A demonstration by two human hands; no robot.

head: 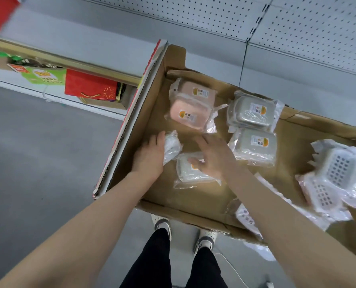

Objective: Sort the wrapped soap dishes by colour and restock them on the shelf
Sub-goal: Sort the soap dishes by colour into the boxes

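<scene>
Left hand grips a white dish near the left wall of the box; right hand, fingers spread, lies over a second dish. Bare floor runs to the near edge.

Two pink soap dishes, at least two grey soap dishes, two white soap dishes, blurred pile uncounted.

Brown cardboard box floor lies bare in front; pink wrapped dishes and grey wrapped dishes block the back.
</scene>
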